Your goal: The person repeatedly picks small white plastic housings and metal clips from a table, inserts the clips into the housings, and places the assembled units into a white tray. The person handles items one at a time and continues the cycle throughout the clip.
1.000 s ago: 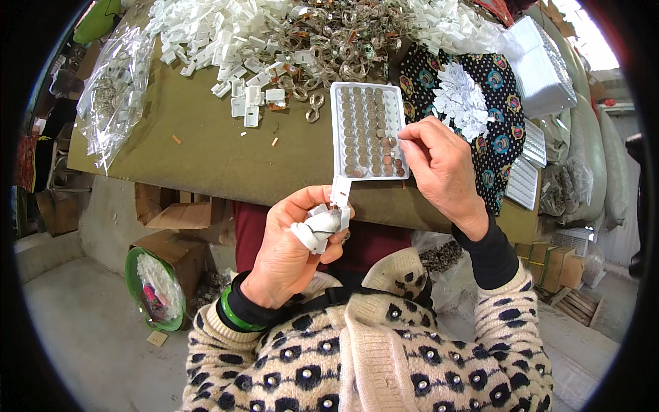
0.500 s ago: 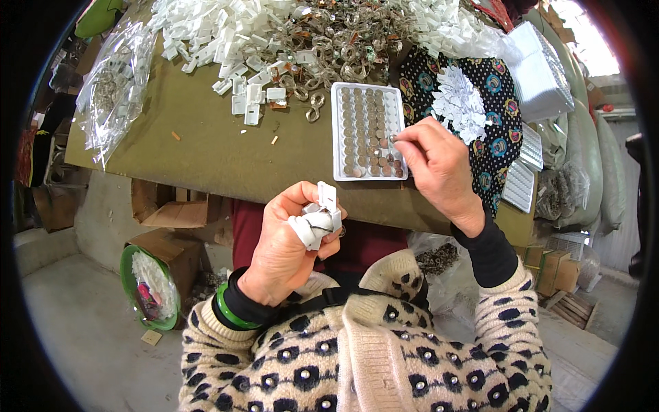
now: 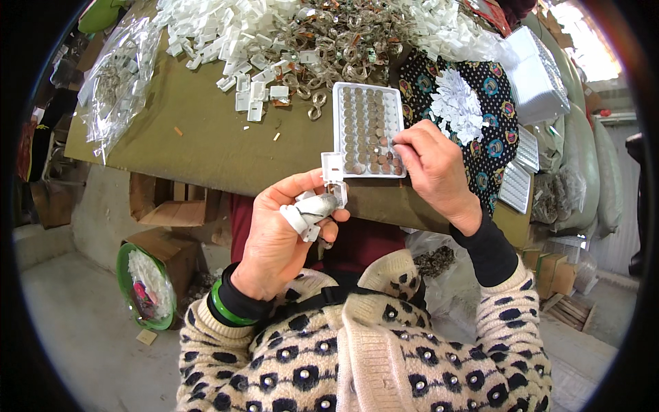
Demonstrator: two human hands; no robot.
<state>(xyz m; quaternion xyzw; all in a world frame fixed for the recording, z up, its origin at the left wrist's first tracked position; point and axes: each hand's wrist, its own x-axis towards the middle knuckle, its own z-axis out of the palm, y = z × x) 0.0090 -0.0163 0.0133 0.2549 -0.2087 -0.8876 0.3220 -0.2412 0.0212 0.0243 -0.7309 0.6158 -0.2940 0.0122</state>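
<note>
My left hand grips small white plastic casings, one of them with its lid up. A white wrapped shape with a dark line lies among the fingers; whether it covers a finger I cannot tell. Thumb and forefinger of my right hand are pinched together at the right side of a white tray. Anything between those fingertips is too small to make out. Rows of small round metal discs, like button cells, fill much of the tray; some near its lower right look coppery.
White casings and clear ring-shaped parts are heaped at the table's far side. Right of the tray, white paper pieces lie on patterned black cloth. Stacked trays stand far right, a plastic bag far left.
My left hand has turned slightly and the casing's lid now stands higher, close to the tray's lower left corner. My right hand stays at the tray's right side, its fingertips slightly lower.
</note>
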